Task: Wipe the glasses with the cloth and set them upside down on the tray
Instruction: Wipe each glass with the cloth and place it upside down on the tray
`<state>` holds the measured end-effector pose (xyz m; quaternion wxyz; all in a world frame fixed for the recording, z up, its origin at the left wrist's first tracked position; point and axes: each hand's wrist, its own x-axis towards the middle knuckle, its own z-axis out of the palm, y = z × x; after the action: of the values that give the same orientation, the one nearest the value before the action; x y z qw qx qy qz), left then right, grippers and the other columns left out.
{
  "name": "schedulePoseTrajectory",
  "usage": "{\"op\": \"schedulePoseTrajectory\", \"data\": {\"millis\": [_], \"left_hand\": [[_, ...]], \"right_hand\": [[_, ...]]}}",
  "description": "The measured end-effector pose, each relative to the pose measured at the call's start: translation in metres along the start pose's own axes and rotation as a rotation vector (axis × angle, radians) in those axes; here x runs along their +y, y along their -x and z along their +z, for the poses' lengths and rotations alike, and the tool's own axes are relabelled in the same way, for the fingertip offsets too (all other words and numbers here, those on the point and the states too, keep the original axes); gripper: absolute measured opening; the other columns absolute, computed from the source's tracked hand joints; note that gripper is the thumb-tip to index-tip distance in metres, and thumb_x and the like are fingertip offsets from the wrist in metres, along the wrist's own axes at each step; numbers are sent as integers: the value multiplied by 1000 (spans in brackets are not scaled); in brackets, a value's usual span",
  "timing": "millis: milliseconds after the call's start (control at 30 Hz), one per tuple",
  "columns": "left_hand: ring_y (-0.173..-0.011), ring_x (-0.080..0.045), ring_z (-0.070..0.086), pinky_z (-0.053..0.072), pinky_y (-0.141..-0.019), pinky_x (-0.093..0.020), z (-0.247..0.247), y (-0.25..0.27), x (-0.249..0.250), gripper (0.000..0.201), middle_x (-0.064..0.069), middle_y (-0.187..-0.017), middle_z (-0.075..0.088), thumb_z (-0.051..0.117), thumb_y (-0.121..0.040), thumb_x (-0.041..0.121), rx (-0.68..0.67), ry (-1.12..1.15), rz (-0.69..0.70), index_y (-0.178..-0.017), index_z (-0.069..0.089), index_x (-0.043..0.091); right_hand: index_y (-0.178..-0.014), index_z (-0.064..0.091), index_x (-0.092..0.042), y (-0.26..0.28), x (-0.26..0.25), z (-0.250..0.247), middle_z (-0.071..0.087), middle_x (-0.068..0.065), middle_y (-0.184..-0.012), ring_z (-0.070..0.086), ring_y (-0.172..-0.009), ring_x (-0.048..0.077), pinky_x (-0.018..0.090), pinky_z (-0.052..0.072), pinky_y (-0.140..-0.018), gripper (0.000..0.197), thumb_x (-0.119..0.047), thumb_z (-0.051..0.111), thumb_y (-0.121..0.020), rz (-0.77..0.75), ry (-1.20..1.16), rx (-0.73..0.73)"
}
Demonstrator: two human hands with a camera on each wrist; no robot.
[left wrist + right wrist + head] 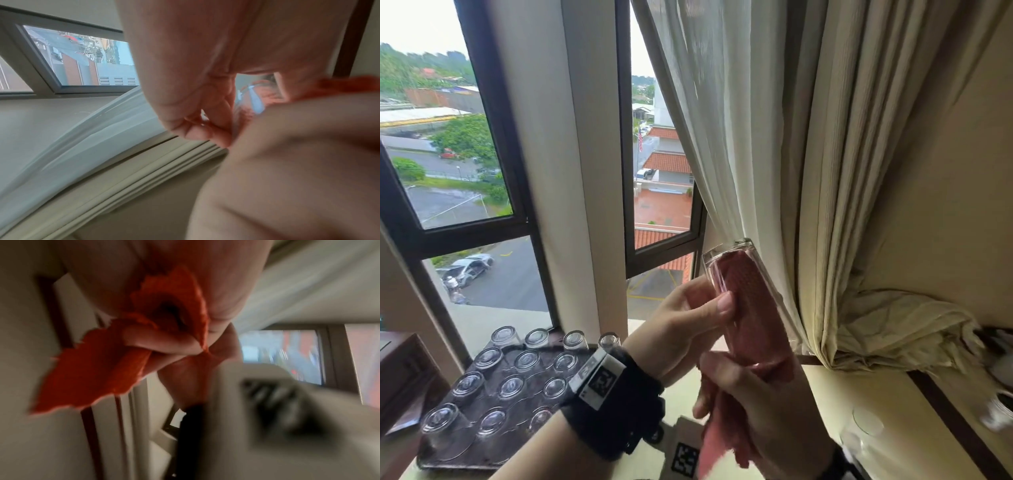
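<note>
A clear glass [736,253] is held up in front of the curtain, tilted, its thick base pointing up and away. My left hand [705,308] grips it from the left, thumb across its side. A red cloth [755,325] is stuffed inside the glass and hangs out below. My right hand [739,397] grips the cloth at the glass's mouth. The left wrist view shows curled fingers [197,116] on the glass [255,100]. In the right wrist view the cloth [86,369] is bunched round my fingers [160,340]. At lower left a dark tray [458,464] carries several upside-down glasses [512,385].
Cream curtains [842,171] hang just behind the raised glass, bunched on the counter at right. A blurred clear glass [866,425] stands on the pale counter at lower right. A window [465,171] and pillar lie behind the tray. Dark wooden furniture [400,377] sits at far left.
</note>
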<state>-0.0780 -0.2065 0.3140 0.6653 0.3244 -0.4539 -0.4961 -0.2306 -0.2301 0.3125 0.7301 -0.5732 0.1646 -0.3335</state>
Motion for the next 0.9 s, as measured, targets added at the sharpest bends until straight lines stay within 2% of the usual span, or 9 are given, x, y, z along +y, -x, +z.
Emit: {"op": "schedulePoseTrajectory", "data": {"millis": [100,200,333,433,533,633,700,833,900], "left_hand": [[-89,-27,63,50,-91,-47,8,-6,0,69,-31,-94,69,85,-82,56,274,-267,-23,-101,71,-9],[-62,0,65,51,-63,-17,17,-11,5,38,5,-68,73,75,-76,53,363,-429,-20,-80,79,15],[-93,-27,68,54,-94,-49,-4,-12,-1,37,-20,-98,74,81,-87,41,117,-173,-71,-102,80,7],[-102,-33,70,57,-97,-44,-12,-8,-8,61,-24,-121,64,82,-90,34,-132,172,-44,-131,63,-6],[-98,-33,71,57,-95,-45,-12,-12,-10,62,-28,-117,66,81,-90,33,18,96,-22,-124,60,-14],[-88,-25,71,59,-95,-48,-5,-23,-2,47,-21,-95,76,77,-89,47,293,-313,-38,-99,77,1],[-79,-15,70,61,-85,-42,-2,-30,0,51,-14,-85,77,81,-83,61,369,-475,-48,-88,82,10],[-94,-27,70,59,-97,-45,-14,-34,0,45,-24,-100,75,77,-92,48,227,-270,-118,-98,80,4],[-97,-29,69,59,-96,-40,-19,-32,-5,37,-18,-103,73,76,-94,38,112,-39,-93,-106,76,3]], "right_hand": [[-141,53,-24,-17,16,-21,76,5,-81,70,-51,20,24,54,-47,44,-27,63,-98,-267,679,59],[-130,67,-16,-33,28,-36,76,-7,-95,71,-56,14,29,63,-63,58,-50,26,-106,-459,1218,232],[-133,59,-27,-24,8,-18,76,10,-97,72,-56,17,27,55,-45,36,-16,62,-99,-207,672,70],[-107,63,3,-9,-10,-5,70,21,-64,61,-37,19,19,43,-36,21,-2,72,-89,22,227,-78],[-111,64,-4,-22,0,-7,70,20,-65,64,-40,19,19,46,-38,23,-10,73,-91,-21,248,-38],[-130,59,-33,-41,17,-26,76,3,-81,72,-57,16,25,59,-53,29,-38,55,-101,-297,897,119],[-127,63,-26,-49,26,-36,75,-2,-85,71,-58,12,29,63,-59,49,-53,29,-104,-327,1128,171],[-114,62,-17,-53,11,-29,72,14,-72,68,-48,21,26,50,-41,18,-8,57,-99,-74,596,39],[-90,70,-5,-50,0,-28,69,19,-65,62,-42,24,24,44,-39,5,-9,68,-92,41,277,-78]]}}
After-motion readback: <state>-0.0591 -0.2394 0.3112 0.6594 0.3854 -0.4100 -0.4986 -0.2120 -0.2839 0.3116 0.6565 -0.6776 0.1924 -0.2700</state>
